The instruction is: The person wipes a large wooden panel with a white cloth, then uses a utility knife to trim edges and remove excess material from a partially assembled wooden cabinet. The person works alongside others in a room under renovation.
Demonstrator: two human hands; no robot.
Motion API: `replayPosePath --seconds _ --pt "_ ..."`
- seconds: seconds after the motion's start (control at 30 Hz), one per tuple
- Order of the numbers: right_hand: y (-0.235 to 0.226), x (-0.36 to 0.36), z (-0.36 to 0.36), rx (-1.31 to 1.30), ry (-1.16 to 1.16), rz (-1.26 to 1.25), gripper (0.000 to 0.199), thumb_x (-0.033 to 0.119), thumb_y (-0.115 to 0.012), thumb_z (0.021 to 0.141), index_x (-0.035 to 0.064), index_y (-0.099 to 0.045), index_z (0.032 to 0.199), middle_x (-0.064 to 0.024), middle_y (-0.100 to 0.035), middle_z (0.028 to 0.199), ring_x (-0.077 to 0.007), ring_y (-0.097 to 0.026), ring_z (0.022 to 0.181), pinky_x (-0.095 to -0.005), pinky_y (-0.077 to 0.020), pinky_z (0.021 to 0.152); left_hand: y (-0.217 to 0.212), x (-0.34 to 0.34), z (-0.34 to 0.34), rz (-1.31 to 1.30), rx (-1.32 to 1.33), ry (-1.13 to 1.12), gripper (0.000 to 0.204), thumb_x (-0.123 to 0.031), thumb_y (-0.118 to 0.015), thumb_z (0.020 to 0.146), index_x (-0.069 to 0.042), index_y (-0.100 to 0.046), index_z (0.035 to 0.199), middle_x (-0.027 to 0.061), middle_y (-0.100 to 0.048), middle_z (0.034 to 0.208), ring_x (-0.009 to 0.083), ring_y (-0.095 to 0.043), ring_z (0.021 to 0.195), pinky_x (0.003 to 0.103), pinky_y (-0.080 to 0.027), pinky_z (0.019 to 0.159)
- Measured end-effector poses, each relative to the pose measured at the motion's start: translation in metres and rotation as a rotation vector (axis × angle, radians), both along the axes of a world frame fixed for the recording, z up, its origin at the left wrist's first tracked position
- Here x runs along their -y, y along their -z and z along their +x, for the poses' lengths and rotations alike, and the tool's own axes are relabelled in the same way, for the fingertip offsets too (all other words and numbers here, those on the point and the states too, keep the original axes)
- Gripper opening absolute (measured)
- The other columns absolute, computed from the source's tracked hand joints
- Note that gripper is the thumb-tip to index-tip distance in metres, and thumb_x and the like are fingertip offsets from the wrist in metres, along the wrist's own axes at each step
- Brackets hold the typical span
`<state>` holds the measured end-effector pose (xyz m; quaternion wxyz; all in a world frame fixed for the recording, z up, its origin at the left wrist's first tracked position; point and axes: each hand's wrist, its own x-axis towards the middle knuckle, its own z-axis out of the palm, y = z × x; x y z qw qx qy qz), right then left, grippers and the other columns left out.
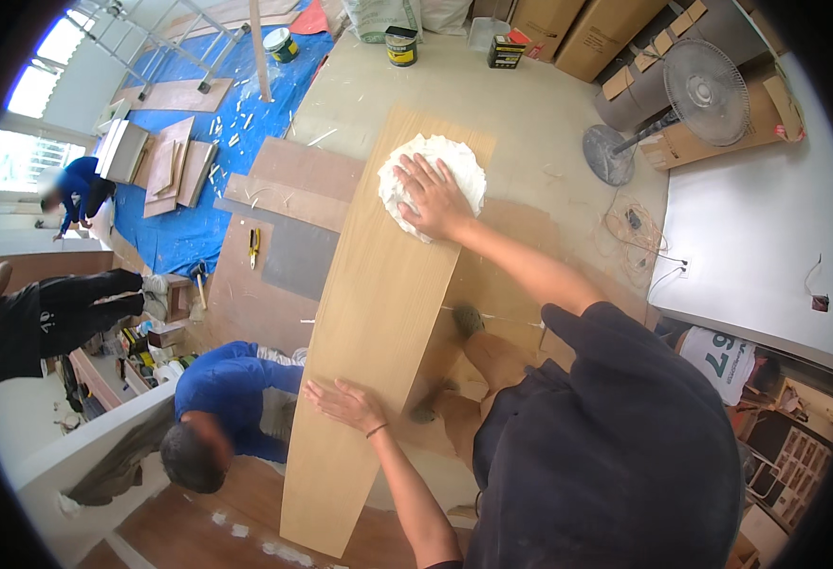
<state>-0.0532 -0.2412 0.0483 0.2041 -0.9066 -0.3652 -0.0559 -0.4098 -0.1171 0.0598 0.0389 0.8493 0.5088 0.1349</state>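
Observation:
A long light wood-veneer board (393, 294) runs lengthwise in front of me. Near its far end lies a round, crumpled white wad that looks like cloth (471, 180). My right hand (433, 197) rests flat on this wad with its fingers spread. Closer to the near end, my left hand (345, 406) lies palm down on the board toward its left edge, fingers stretched out and gripping nothing. A dark band circles the left wrist. What supports the board from below is mostly hidden.
A person in blue (229, 389) bends close to the board's left edge. Further left are a person in black (75, 308) and wood panels (165, 166) on a blue sheet (246, 104). A yellow-and-black cutter (254, 248) lies on a panel. A standing fan (706, 92) and cable (635, 228) are at right.

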Motion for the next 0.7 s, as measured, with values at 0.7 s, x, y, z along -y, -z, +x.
replayPosePath --seconds 0.7 --pt "0.001 0.006 0.102 0.054 0.299 0.014 0.054 0.038 -0.051 0.09 0.0052 -0.047 0.133 -0.0112 -0.055 0.119 -0.0291 -0.049 0.114 -0.0503 -0.0325 0.101 0.011 -0.071 0.036 -0.114 0.02 0.067 0.034 -0.027 -0.037 0.102 -0.001 -0.057 0.094 0.0156 -0.061 0.092 0.0359 -0.057 0.087 0.046 -0.041 0.08"
